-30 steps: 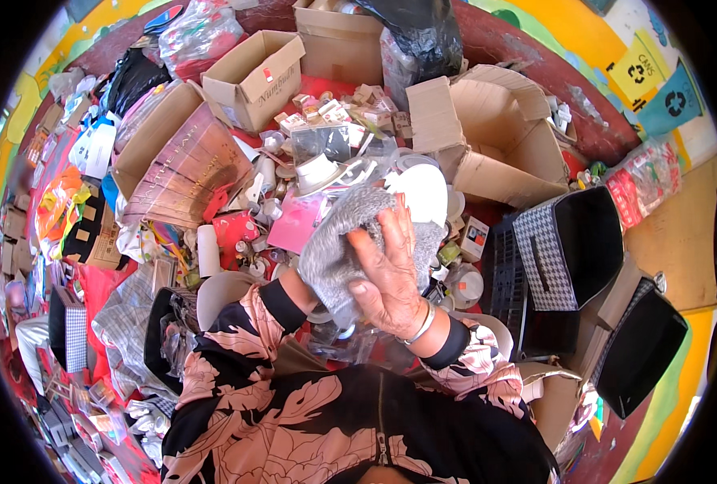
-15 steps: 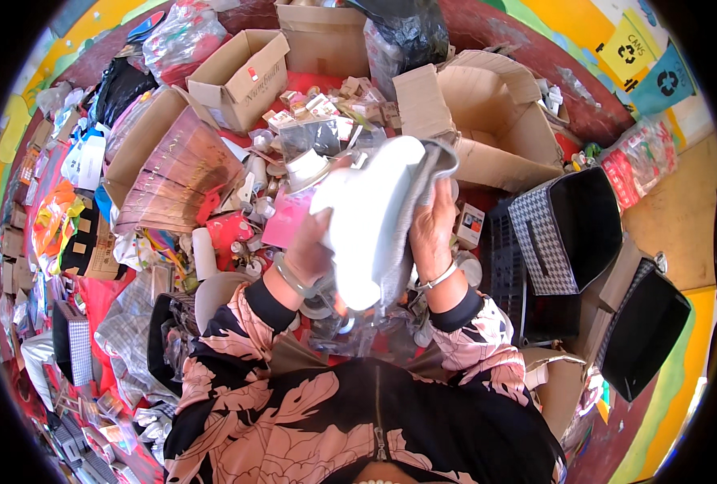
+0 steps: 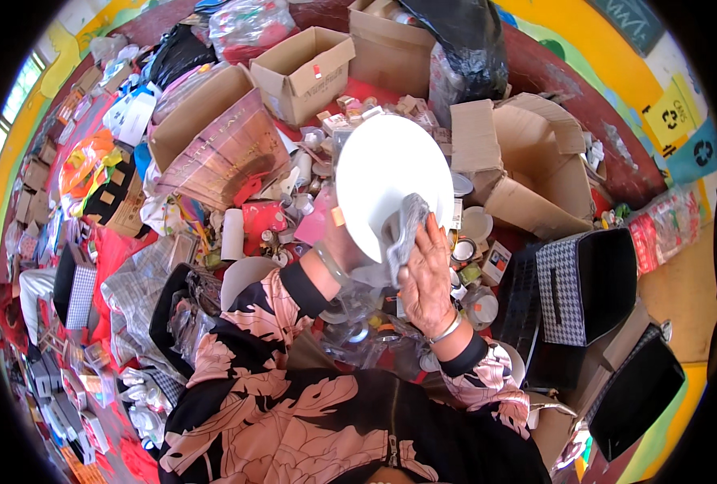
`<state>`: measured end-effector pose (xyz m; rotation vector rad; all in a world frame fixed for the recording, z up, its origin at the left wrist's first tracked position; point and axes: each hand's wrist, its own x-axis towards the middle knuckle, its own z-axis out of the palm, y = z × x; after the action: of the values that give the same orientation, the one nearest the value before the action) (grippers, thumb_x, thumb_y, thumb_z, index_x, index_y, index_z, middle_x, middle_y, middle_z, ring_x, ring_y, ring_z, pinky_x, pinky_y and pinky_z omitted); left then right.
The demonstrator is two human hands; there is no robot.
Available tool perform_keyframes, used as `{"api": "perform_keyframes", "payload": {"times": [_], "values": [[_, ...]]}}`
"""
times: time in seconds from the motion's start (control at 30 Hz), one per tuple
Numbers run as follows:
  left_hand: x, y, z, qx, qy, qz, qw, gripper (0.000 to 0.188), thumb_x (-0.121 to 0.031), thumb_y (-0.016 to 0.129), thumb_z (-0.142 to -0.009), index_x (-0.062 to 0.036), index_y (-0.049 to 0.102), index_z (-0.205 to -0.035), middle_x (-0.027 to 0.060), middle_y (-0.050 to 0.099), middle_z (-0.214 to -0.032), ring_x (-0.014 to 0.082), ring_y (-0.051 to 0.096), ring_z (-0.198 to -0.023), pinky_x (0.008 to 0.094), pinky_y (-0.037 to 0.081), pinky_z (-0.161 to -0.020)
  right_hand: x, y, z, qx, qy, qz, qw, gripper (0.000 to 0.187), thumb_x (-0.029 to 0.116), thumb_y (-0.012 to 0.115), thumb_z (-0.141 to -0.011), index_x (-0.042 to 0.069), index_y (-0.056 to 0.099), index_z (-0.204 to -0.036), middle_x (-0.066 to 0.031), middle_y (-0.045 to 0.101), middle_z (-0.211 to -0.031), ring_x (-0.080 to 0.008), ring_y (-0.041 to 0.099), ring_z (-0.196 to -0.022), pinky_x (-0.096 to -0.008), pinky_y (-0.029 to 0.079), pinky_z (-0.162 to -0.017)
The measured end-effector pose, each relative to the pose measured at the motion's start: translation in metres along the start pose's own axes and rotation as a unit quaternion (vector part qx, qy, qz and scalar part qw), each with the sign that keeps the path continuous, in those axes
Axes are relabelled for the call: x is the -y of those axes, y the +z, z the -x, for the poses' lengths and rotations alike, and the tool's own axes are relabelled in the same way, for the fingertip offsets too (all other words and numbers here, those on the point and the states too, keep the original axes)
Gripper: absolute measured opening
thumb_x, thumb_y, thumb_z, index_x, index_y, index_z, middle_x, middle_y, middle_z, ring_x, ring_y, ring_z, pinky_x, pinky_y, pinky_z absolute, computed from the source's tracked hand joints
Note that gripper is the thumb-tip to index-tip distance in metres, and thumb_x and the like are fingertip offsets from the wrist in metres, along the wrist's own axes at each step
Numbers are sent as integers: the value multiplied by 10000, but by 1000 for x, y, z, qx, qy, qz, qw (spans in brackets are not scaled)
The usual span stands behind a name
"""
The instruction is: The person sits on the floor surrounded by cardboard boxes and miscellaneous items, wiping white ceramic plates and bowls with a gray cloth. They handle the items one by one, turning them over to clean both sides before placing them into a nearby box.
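Observation:
A smooth white oval piece (image 3: 393,173), dish-like and overexposed, is held up in front of me with its broad face showing. I cannot tell whether it is a plate, a bowl or a lid. My left hand (image 3: 343,244) grips its lower left edge, partly hidden and blurred. My right hand (image 3: 428,278) presses a grey cloth (image 3: 405,230) against its lower right side, with the fingers closed over the cloth. Below my hands lies a heap of clear plastic containers (image 3: 350,323), and jars and lids (image 3: 475,222) lie to the right.
An open cardboard box (image 3: 540,157) stands at the far right, and another cardboard box (image 3: 302,77) at the back. Black-lined checked bins (image 3: 588,266) are on the right. A pinkish printed carton (image 3: 221,153) leans at the left, near a white roll (image 3: 233,234).
The white piece has turned from edge-on to face me broadly. The grey cloth, earlier along its right side, is now bunched at its lower right under my right hand. The view has shifted.

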<state>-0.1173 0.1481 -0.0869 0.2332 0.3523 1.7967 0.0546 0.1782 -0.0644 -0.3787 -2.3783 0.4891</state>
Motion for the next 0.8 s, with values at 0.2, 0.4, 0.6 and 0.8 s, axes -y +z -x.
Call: {"api": "perform_keyframes", "payload": {"times": [0.2, 0.4, 0.6, 0.8], "values": [[11, 8, 7, 14, -62, -49, 997, 462, -355, 383, -943, -24, 464, -1256, 100, 567, -1165, 199, 554, -1067, 349, 416, -954, 17, 0, -6, -10, -72, -30, 997, 477, 171, 631, -794, 19, 487, -1223, -266, 296, -1427, -466, 288, -1314, -533, 263, -1052], [18, 25, 16, 150, -34, -168, 974, 457, -313, 353, -983, -5, 391, -1318, 113, 488, -1292, 207, 486, -1179, 339, 387, -1015, 30, -6, -14, -80, -15, -99, 992, 514, 278, 526, -903, -12, 416, -1313, -329, 166, -1449, -522, 192, -1326, -523, 215, -1069], [27, 28, 12, 111, -79, -93, 986, 501, -273, 390, -957, -16, 317, -1382, 108, 428, -1362, 200, 451, -1221, 332, 341, -1045, 13, -17, -27, -104, -1, -121, 987, 609, 395, 396, -942, -12, 326, -1389, -282, 114, -1484, -465, 92, -1374, -486, 121, -1103], [26, 30, 20, 121, -85, -145, 978, 641, -247, 490, -875, -74, 232, -1436, 87, 445, -1342, 186, 477, -1193, 324, 358, -1015, -24, -22, -34, -224, 120, -45, 966, 509, 285, 365, -961, -17, 349, -1371, -225, 191, -1486, -408, 125, -1385, -439, 138, -1113]]}}
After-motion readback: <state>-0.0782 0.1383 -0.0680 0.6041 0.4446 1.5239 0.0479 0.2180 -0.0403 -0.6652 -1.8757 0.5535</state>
